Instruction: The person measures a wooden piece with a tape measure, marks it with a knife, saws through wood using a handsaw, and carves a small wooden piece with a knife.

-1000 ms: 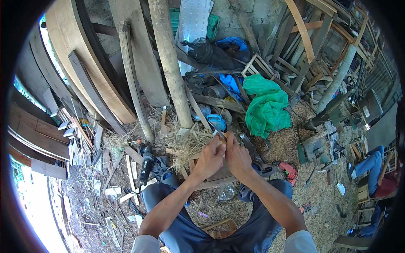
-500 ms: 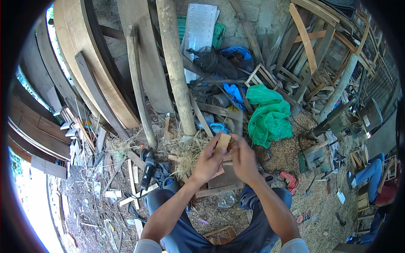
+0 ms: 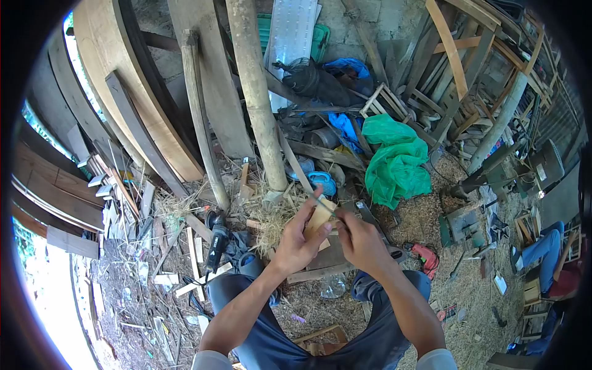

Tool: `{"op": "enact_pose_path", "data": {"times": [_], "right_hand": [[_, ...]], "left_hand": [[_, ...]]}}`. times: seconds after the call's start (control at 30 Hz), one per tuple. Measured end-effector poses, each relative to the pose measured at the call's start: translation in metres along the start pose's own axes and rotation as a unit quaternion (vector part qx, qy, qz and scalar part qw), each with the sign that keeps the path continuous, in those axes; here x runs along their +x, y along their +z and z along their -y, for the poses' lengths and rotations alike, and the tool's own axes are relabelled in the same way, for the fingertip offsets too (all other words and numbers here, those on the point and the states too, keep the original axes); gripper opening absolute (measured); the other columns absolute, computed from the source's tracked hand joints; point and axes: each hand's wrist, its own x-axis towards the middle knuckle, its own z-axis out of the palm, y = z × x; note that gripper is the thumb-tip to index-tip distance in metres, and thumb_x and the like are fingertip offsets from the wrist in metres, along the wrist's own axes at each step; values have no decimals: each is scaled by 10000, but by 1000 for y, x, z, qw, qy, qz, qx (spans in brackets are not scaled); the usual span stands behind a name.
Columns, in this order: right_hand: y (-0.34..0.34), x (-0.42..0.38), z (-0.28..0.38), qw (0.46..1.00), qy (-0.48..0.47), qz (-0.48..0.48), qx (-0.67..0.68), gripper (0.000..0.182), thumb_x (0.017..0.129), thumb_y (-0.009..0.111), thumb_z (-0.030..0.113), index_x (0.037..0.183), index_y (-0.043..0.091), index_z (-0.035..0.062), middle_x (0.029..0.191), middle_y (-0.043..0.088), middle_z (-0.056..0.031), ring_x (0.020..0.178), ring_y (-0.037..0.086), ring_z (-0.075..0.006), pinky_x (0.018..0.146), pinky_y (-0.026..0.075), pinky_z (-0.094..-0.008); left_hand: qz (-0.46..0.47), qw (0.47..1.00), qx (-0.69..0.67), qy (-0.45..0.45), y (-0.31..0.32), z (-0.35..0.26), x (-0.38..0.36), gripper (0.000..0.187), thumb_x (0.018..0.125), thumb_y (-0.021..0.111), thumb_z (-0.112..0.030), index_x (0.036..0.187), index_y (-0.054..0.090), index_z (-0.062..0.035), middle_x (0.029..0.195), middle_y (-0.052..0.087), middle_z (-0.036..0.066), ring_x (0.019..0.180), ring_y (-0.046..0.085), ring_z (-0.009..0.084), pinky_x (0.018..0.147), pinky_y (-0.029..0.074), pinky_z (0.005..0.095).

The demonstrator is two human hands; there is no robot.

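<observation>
My left hand [image 3: 299, 245] is closed around a small pale wood block [image 3: 319, 217], thumb along its near side. My right hand [image 3: 361, 239] is closed beside it, fingers pinching the near end of a thin, dark greenish stick-like tool [image 3: 323, 205]. That tool lies slantwise across the upper part of the block; its exact kind is too small to make out. Both hands are above a low wooden box-like bench [image 3: 324, 262] between my knees.
A black angle grinder [image 3: 217, 242] lies on the littered ground to the left, a red power tool [image 3: 425, 259] to the right. Ahead stand a wooden post [image 3: 256, 92] and a crumpled green plastic sheet [image 3: 398, 161]. At far right another person's leg [image 3: 539, 254] shows.
The block has tipped so more of its face shows. My right hand, blurred earlier, has shifted slightly lower, and the thin tool now shows across the block.
</observation>
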Motion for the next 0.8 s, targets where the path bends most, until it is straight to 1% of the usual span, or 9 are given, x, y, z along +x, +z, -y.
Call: {"op": "enact_pose_path", "data": {"times": [0.07, 0.17, 0.2, 0.27, 0.4, 0.5, 0.6, 0.7, 0.8], "right_hand": [[1, 3, -3, 994, -81, 10, -75, 281, 876, 582, 19, 1150, 527, -8, 882, 672, -184, 665, 657, -362, 588, 504, -439], [-1, 4, 9, 984, -56, 40, -164, 261, 867, 587, 39, 1121, 536, 10, 954, 678, -182, 745, 663, -383, 607, 515, -476], [-1, 4, 9, 984, -58, 40, -164, 261, 867, 587, 39, 1121, 536, 10, 954, 678, -182, 745, 663, -383, 607, 515, -476], [0, 2, 8, 972, -29, 61, -225, 294, 884, 596, 113, 1156, 517, 34, 873, 643, -153, 751, 677, -339, 584, 531, -438], [-3, 3, 6, 973, -9, 45, -228, 308, 894, 592, 131, 1178, 508, 45, 879, 642, -137, 774, 681, -327, 580, 531, -438], [-7, 2, 12, 978, -31, 44, -203, 346, 913, 578, 108, 1239, 489, 38, 918, 673, -153, 773, 672, -358, 624, 531, -448], [-9, 0, 12, 986, -85, -2, -140, 395, 941, 573, 145, 1303, 466, 29, 923, 670, -172, 788, 669, -368, 618, 520, -435], [-18, 0, 6, 996, -27, 72, -40, 347, 934, 586, 161, 1246, 527, 21, 945, 670, -181, 845, 671, -380, 688, 519, -467], [-25, 4, 6, 991, 53, 123, 8, 301, 913, 630, 159, 1170, 605, 4, 860, 666, -203, 776, 669, -378, 671, 503, -436]], "left_hand": [[-12, 998, 29, 56, 2, 8, 3, 614, 963, 581, -157, 1500, 301, -59, 939, 613, 56, 581, 510, 50, 521, 431, 217], [-7, 996, 66, 62, 0, 11, 6, 616, 949, 603, -141, 1491, 321, -59, 1031, 623, 62, 606, 513, 42, 531, 421, 206], [-4, 995, 75, 58, -1, 10, 6, 615, 946, 608, -138, 1488, 327, -58, 1052, 623, 62, 612, 514, 40, 532, 417, 204], [-5, 1000, -28, 7, 0, 6, 6, 592, 942, 614, -118, 1471, 357, -54, 1064, 621, 48, 606, 500, 32, 516, 399, 204], [-4, 993, -121, -10, 0, -2, 5, 571, 943, 613, -96, 1461, 376, -49, 1031, 627, 37, 592, 481, 25, 503, 380, 204], [-4, 994, -106, -5, -2, 2, 3, 561, 945, 610, -83, 1455, 382, -46, 1009, 629, 32, 605, 463, 14, 496, 362, 199], [-3, 997, -75, 1, -4, 0, 4, 588, 945, 622, -100, 1470, 364, -46, 1040, 631, 40, 683, 516, 37, 566, 418, 201], [-12, 997, -36, 66, -5, -1, 3, 632, 950, 611, -123, 1493, 301, -35, 1079, 636, 84, 512, 443, 22, 445, 363, 187], [-12, 993, 59, 98, -7, 3, 3, 636, 956, 614, -157, 1495, 304, -27, 1121, 625, 80, 646, 507, 28, 558, 429, 194]]}}
